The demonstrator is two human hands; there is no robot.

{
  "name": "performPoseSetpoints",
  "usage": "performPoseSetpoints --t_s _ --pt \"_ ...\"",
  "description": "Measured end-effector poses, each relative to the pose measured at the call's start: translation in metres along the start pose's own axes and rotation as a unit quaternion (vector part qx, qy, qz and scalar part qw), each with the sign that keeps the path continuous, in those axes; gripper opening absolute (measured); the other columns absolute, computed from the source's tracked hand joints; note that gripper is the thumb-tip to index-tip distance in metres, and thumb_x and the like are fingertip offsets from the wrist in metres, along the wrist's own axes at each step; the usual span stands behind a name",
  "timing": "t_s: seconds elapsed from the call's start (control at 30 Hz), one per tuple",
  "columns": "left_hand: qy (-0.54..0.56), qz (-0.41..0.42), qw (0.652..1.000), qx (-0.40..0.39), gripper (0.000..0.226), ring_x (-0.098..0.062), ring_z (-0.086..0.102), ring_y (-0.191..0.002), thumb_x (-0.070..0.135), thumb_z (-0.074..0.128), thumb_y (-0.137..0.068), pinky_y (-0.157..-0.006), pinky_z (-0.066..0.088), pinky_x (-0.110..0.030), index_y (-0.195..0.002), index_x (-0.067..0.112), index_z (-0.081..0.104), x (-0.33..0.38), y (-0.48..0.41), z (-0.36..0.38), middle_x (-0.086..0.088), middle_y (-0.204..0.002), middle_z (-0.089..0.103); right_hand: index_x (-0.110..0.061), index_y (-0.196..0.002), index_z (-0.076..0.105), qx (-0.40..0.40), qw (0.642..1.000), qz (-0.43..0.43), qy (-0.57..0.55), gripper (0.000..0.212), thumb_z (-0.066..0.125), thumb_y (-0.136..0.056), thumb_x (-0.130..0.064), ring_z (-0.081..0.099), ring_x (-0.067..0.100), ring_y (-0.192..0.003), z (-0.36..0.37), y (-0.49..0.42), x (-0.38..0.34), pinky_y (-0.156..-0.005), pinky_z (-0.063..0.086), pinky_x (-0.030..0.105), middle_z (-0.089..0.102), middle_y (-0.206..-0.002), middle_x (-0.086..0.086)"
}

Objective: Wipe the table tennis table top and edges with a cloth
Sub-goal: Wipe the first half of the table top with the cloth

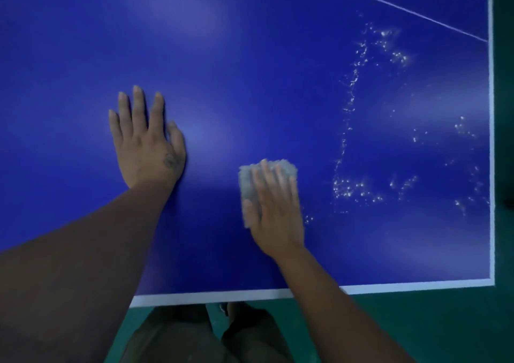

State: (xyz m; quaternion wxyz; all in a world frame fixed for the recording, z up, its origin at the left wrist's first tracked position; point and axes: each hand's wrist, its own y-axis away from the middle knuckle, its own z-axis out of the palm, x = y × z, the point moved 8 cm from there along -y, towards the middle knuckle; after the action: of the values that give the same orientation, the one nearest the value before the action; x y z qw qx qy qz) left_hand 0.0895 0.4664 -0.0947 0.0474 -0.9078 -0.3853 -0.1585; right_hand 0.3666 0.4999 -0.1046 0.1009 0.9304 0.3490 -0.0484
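The table tennis table is deep blue, trimmed with a white band along its near and right edges and crossed by a thin white line toward the far right corner, with whitish specks scattered near the right edge. The cloth is pale grey, the floor dark green, and the left hand bears a small dark mark.

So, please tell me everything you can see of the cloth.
The cloth is a small, pale grey pad, fluffy like microfibre. It lies on the blue table top, near the front edge. The right hand presses on it with straight fingers and covers much of it; only its far and left parts show.
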Motion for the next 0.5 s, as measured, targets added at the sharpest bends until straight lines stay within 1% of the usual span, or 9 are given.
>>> performPoseSetpoints --t_s 0.1,0.17,0.23,0.3,0.37,0.43,0.5 --pt "-0.02 0.003 1.0 -0.012 0.063 -0.029 0.001 -0.167 0.045 0.022 -0.113 -0.135 0.0 -0.05 -0.172 0.023 0.023 -0.003 0.011 0.002 -0.005 -0.181 0.009 -0.017 -0.171 0.02 -0.011 0.997 0.075 0.008 0.065 0.025 -0.114 -0.046 0.005 0.025 -0.167 -0.015 -0.012 0.064 -0.133 0.012 0.056 0.014 -0.18 0.004" --pt "-0.037 -0.006 0.999 -0.014 0.062 -0.029 -0.002 -0.167 0.046 0.019 -0.114 -0.135 -0.001 -0.05 -0.173 0.024 0.017 -0.006 0.032 0.004 -0.005 -0.181 0.004 -0.017 -0.172 0.015 -0.01 0.992 0.126 0.01 0.067 0.022 -0.113 -0.049 0.002 0.025 -0.167 -0.025 -0.03 0.099 -0.134 0.007 0.055 0.01 -0.18 0.004" --pt "-0.052 -0.017 0.998 -0.018 0.062 -0.028 -0.004 -0.167 0.045 0.018 -0.115 -0.135 -0.002 -0.05 -0.173 0.025 0.014 -0.006 0.059 0.008 -0.004 -0.182 0.002 -0.017 -0.173 0.009 -0.013 0.987 0.162 0.006 0.069 0.02 -0.113 -0.05 -0.002 0.024 -0.167 -0.029 -0.046 0.111 -0.134 0.002 0.053 0.005 -0.181 0.004" --pt "-0.056 -0.024 0.998 -0.023 0.062 -0.028 -0.004 -0.167 0.045 0.018 -0.115 -0.135 -0.002 -0.05 -0.173 0.026 0.013 -0.005 0.085 0.011 -0.003 -0.182 0.001 -0.017 -0.173 0.005 -0.011 0.985 0.174 0.002 0.068 0.018 -0.113 -0.048 -0.003 0.026 -0.167 -0.026 -0.051 0.096 -0.134 -0.001 0.054 0.001 -0.181 0.004" --pt "-0.054 -0.022 0.998 -0.022 0.061 -0.028 -0.004 -0.168 0.045 0.017 -0.115 -0.135 -0.001 -0.05 -0.173 0.026 0.013 -0.006 0.103 0.012 -0.003 -0.182 0.002 -0.017 -0.173 0.008 -0.001 0.991 0.132 0.006 0.065 0.017 -0.115 -0.047 -0.001 0.029 -0.167 -0.019 -0.04 0.055 -0.134 0.002 0.057 0.004 -0.181 0.007" --pt "-0.055 -0.017 0.998 -0.017 0.06 -0.028 -0.003 -0.168 0.044 0.018 -0.116 -0.135 0.0 -0.05 -0.173 0.026 0.015 -0.011 0.12 0.011 -0.003 -0.182 0.004 -0.016 -0.172 0.013 0.019 0.998 0.052 0.024 0.063 0.02 -0.116 -0.046 0.004 0.031 -0.167 -0.007 -0.009 0.004 -0.133 0.007 0.058 0.01 -0.18 0.009" --pt "-0.057 -0.022 0.998 -0.014 0.06 -0.028 -0.003 -0.168 0.043 0.017 -0.116 -0.135 0.0 -0.05 -0.173 0.028 0.015 -0.016 0.139 0.011 -0.002 -0.182 0.004 -0.017 -0.172 0.015 0.013 1.0 -0.017 0.014 0.064 0.025 -0.116 -0.046 0.005 0.032 -0.167 0.009 0.033 -0.03 -0.132 0.012 0.059 0.012 -0.18 0.009"
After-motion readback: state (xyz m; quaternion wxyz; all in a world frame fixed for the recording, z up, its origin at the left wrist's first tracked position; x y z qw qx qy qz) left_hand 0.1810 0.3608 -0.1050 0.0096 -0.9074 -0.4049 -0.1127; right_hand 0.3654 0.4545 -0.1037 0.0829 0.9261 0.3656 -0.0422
